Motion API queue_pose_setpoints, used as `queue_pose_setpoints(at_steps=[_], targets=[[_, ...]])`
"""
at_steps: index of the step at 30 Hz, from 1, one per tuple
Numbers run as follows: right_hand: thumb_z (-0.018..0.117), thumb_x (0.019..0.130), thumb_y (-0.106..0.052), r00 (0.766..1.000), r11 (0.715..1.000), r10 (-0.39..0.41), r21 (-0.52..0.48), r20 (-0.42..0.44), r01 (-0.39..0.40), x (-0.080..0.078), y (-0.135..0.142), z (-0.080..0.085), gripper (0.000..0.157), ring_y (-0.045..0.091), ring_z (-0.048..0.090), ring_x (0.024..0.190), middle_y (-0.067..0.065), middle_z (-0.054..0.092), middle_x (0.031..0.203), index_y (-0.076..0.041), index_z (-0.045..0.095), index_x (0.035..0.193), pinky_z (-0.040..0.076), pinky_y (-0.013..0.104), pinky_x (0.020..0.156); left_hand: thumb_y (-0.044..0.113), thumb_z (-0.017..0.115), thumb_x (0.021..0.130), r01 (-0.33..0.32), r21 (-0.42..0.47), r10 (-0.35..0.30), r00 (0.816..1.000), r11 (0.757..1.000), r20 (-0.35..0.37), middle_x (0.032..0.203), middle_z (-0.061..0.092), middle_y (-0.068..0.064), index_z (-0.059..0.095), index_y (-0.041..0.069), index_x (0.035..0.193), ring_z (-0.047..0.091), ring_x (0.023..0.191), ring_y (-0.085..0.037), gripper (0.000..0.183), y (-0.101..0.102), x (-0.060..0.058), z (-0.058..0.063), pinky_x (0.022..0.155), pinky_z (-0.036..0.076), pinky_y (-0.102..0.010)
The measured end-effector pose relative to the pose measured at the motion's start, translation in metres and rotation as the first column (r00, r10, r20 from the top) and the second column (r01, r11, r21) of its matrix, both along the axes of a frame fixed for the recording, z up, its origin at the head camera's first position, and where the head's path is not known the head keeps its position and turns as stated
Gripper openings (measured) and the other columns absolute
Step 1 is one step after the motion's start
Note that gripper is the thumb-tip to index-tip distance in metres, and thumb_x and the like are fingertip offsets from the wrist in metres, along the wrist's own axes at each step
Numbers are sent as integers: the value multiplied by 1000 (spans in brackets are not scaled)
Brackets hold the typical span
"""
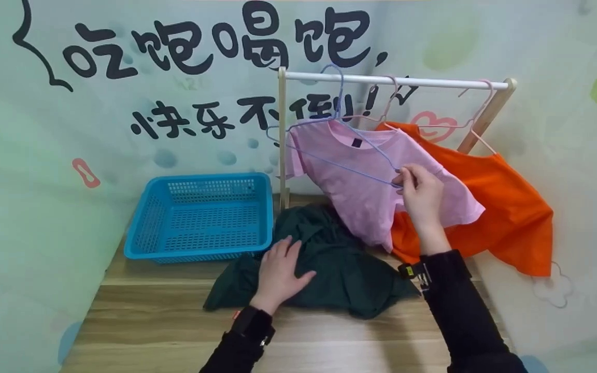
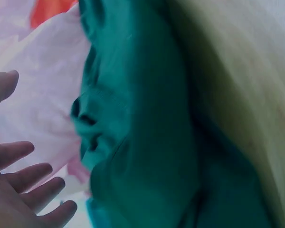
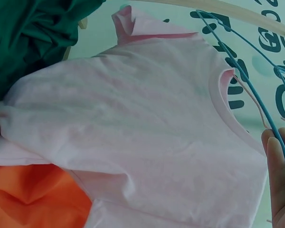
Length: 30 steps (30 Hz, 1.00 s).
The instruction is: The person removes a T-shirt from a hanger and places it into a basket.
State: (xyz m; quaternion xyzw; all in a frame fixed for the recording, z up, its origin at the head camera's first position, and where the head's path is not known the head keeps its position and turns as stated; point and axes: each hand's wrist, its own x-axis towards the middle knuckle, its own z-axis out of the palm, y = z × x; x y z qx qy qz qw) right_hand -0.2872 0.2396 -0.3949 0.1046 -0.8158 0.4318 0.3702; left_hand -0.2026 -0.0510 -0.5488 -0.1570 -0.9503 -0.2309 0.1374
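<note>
My right hand [image 1: 423, 196] pinches one end of a blue wire hanger [image 1: 339, 101], whose hook is over the white rail. Behind that hanger, a pink T-shirt [image 1: 360, 186] hangs on a pink hanger [image 1: 392, 98]; it fills much of the right wrist view. My left hand [image 1: 280, 272] is over a dark green garment [image 1: 340, 274] lying crumpled on the table, fingers spread. In the left wrist view those fingers [image 2: 31, 178] look straight and grip no cloth, beside the green garment's folds [image 2: 147, 114].
A wooden rack with a white rail [image 1: 433, 82] stands at the back. An orange garment [image 1: 511, 217] hangs at its right end, partly behind the pink T-shirt. Left of the rack sits a blue plastic basket [image 1: 200, 256] on the wooden table [image 1: 164, 326]. Printed fabric walls enclose the table.
</note>
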Motion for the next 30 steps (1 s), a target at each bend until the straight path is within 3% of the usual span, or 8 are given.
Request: queue_pose_setpoints(at_steps=[7, 12, 15, 18, 22, 26, 30], targets=[[65, 96, -10, 999, 999, 12, 33, 53, -14, -1, -5, -10, 14, 25, 70, 62, 11, 71, 76, 2, 72, 93, 48, 8, 58, 61, 76, 76, 13, -81, -5, 996, 997, 93, 159, 24, -18, 42, 16, 151, 23, 144, -41, 93, 13, -11, -23, 110, 25, -62], [63, 97, -10, 994, 999, 45, 23, 101, -48, 0, -3, -13, 15, 24, 71, 73, 12, 72, 85, 0, 70, 106, 50, 10, 64, 70, 75, 71, 23, -131, 1, 983, 991, 184, 164, 9, -15, 31, 27, 157, 9, 147, -44, 106, 17, -16, -37, 110, 15, -69], [64, 97, -10, 991, 997, 60, 50, 117, -67, 0, -1, -16, 20, 22, 72, 81, 12, 73, 95, -2, 67, 115, 54, 18, 70, 76, 74, 66, 31, -165, 8, 973, 986, 231, 165, 5, -14, 27, 32, 157, 4, 147, -45, 111, 18, -19, -45, 108, 13, -72], [65, 96, -12, 988, 992, 78, 84, 131, -90, 1, 2, -20, 30, 25, 71, 88, 14, 71, 106, -2, 61, 124, 57, 33, 79, 78, 74, 62, 41, -168, 7, 961, 985, 277, 165, 5, -14, 26, 35, 157, 3, 147, -47, 115, 19, -19, -52, 106, 13, -75], [65, 97, -17, 972, 983, 146, 87, 185, -164, 4, 6, -30, 48, 32, 66, 105, 18, 62, 127, -4, 49, 140, 52, 49, 91, 77, 77, 59, 44, -174, 13, 950, 984, 313, 164, 8, -16, 28, 36, 156, 4, 146, -50, 116, 21, -18, -60, 103, 13, -78], [63, 98, -23, 952, 975, 182, 78, 246, -207, 13, 13, -41, 63, 34, 52, 128, 16, 45, 148, -11, 35, 152, 48, 55, 95, 77, 78, 59, 32, -206, 38, 945, 978, 325, 163, 10, -18, 35, 35, 154, 7, 145, -51, 112, 23, -17, -67, 102, 14, -79], [63, 97, -26, 957, 979, 133, 119, 259, -168, 24, 18, -55, 67, 33, 44, 134, 14, 40, 152, -15, 31, 155, 43, 57, 101, 77, 77, 58, 13, -230, 63, 945, 973, 321, 162, 15, -19, 41, 35, 151, 13, 144, -51, 108, 25, -18, -72, 102, 15, -79]])
